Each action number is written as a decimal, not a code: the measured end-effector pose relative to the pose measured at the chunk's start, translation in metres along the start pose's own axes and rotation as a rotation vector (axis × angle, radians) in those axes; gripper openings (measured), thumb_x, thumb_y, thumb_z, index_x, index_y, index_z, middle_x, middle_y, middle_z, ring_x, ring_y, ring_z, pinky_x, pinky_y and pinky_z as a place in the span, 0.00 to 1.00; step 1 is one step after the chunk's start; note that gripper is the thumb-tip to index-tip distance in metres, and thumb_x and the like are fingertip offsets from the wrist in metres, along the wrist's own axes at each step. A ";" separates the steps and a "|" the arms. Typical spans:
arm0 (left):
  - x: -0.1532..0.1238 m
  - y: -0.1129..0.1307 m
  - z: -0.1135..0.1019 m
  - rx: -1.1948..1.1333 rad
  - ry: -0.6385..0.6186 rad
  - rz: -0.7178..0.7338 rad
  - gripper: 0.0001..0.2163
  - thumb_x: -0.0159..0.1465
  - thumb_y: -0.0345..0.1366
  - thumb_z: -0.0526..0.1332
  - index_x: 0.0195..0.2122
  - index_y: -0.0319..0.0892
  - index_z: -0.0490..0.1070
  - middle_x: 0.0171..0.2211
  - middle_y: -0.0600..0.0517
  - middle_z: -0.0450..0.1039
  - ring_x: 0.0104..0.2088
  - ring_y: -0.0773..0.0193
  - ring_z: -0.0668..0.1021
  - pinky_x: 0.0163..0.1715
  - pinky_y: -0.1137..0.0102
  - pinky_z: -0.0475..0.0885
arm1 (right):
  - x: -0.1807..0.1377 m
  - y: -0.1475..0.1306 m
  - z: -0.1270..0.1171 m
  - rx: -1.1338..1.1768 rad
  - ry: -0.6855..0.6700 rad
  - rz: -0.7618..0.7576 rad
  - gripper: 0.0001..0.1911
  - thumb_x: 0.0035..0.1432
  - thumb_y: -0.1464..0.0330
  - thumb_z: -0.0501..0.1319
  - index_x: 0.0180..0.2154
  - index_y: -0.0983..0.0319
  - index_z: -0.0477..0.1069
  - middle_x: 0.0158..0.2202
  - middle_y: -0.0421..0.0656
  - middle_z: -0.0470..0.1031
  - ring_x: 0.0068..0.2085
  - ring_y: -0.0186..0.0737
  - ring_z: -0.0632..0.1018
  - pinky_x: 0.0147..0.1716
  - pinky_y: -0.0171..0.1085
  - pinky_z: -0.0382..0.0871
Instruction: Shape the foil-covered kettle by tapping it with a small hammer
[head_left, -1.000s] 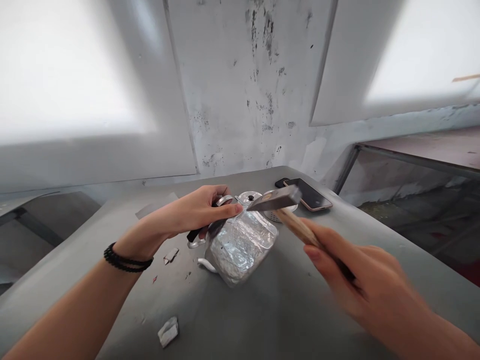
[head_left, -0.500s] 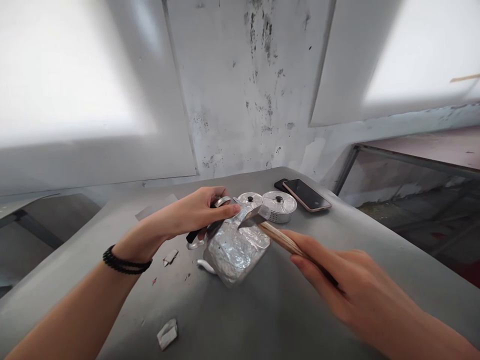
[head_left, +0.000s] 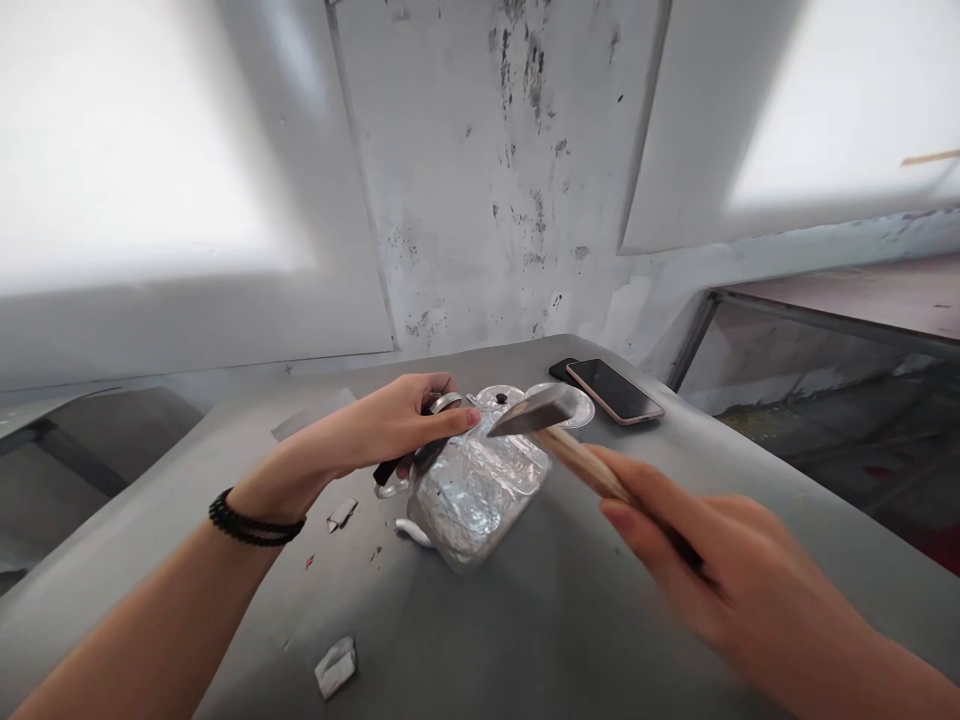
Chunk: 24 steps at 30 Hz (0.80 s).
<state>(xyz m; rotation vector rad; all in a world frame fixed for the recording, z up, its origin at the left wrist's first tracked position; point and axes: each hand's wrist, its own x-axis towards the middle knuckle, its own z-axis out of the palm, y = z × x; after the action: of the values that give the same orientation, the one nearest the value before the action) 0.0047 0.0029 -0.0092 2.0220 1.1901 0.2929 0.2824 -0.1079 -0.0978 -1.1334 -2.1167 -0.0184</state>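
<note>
Head view: left hand (head_left: 390,425) fingers clamped on crumpled kettle (head_left: 480,490), frame centre, on tabletop (head_left: 525,620). Right hand (head_left: 720,570) fingers wrapped round hammer (head_left: 536,412), head poised just above kettle. Likely mid-hammering; next blow calls for steady hold.

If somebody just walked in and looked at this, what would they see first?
Most likely the hammer, gripped in the right hand, with its head over a crumpled silver kettle that lies on its side in the middle of the grey table. The left hand grips the kettle at its top end. A phone lies near the table's far edge, behind the hammer.
</note>
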 end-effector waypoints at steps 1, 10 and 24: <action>0.000 0.000 0.000 0.003 -0.003 0.007 0.17 0.68 0.53 0.66 0.42 0.44 0.68 0.21 0.60 0.64 0.17 0.69 0.70 0.16 0.74 0.65 | 0.000 0.000 0.000 0.018 -0.033 0.014 0.17 0.77 0.67 0.52 0.64 0.51 0.64 0.23 0.28 0.75 0.17 0.32 0.73 0.17 0.32 0.59; 0.001 -0.001 0.000 0.020 0.016 -0.004 0.18 0.67 0.54 0.65 0.45 0.44 0.69 0.22 0.60 0.63 0.17 0.68 0.69 0.16 0.72 0.65 | 0.000 -0.001 0.000 0.017 0.012 0.025 0.18 0.77 0.66 0.53 0.64 0.52 0.66 0.19 0.28 0.70 0.15 0.33 0.69 0.16 0.33 0.58; 0.001 -0.003 -0.001 0.029 0.017 0.004 0.18 0.69 0.54 0.64 0.42 0.45 0.68 0.24 0.59 0.63 0.18 0.69 0.70 0.16 0.73 0.65 | -0.001 0.002 -0.001 0.066 -0.146 0.062 0.18 0.78 0.66 0.51 0.63 0.53 0.67 0.20 0.30 0.72 0.17 0.35 0.74 0.18 0.32 0.63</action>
<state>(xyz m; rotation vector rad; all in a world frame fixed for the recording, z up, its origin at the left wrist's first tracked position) 0.0027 0.0055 -0.0111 2.0508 1.2067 0.2968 0.2853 -0.1072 -0.0978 -1.1919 -2.1913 0.1669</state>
